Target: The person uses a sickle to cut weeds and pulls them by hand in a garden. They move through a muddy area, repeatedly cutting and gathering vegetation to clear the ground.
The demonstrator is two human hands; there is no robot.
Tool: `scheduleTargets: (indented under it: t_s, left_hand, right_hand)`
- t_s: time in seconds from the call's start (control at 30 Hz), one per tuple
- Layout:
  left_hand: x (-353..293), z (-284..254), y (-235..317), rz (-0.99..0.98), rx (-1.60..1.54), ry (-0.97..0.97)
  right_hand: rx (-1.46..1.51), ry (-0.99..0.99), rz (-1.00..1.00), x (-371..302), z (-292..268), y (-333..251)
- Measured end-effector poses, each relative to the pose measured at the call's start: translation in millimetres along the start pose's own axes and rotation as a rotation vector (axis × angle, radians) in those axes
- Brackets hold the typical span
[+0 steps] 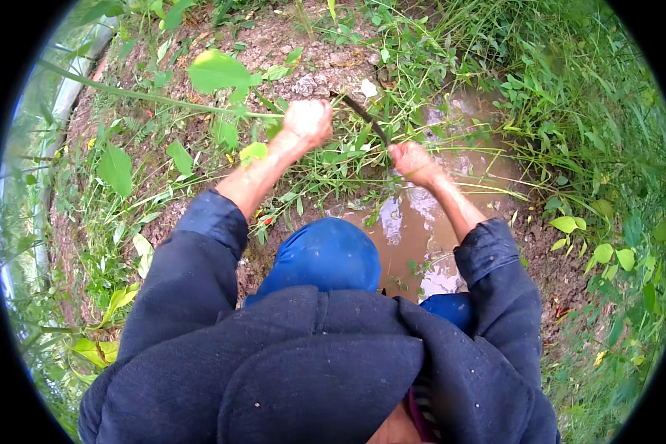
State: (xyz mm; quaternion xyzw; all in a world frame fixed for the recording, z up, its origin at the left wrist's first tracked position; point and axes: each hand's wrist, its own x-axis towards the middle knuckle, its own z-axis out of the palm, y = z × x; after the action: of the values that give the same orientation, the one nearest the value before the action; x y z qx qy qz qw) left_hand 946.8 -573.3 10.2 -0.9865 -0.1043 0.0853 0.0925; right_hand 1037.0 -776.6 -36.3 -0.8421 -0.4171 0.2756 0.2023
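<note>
My left hand is closed in a fist round a long green plant stem, which runs off to the upper left and bears broad leaves. My right hand is wrapped round the handle end of a sickle. Its narrow dark blade slants up and left from that hand, with the tip just right of my left fist. The handle itself is hidden by my fingers. Green weeds with thin stems lie between and below both hands, over the mud.
Brown muddy water fills a channel below and beyond my right hand. Bare soil slopes at the upper left. Dense grass borders the right side. My blue-covered knee is in front of me. A pale pipe-like edge curves at far left.
</note>
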Motion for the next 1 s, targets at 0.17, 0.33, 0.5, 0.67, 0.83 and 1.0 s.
scheduleTargets:
  t_s: [0.17, 0.33, 0.5, 0.67, 0.83, 1.0]
  left_hand:
    - [-26.8, 10.7, -26.1, 0.088, -0.227, 0.034]
    - [-58.7, 20.7, -32.5, 0.097, -0.335, 0.177]
    - [-60.7, -3.5, -57.3, 0.089, -0.308, 0.115]
    - [-91.0, -47.5, -59.1, 0.105, -0.244, 0.090]
    - [-80.8, -65.7, -67.1, 0.133, -0.181, 0.250]
    - [-55.6, -73.0, -71.3, 0.236, -0.143, 0.268]
  right_hand:
    - [0.211, -0.053, 0.114, -55.6, -1.9, -17.9]
    - [0.254, -0.164, 0.222, -38.5, -17.4, -34.1]
    - [0.232, -0.079, 0.217, -59.0, -30.3, -15.5]
    - [0.388, -0.164, 0.333, -83.8, -65.8, -37.0]
    - [0.890, 0.134, 0.251, -62.6, -107.2, -81.1]
    - [0.375, -0.119, 0.285, -61.4, -12.2, -46.9]
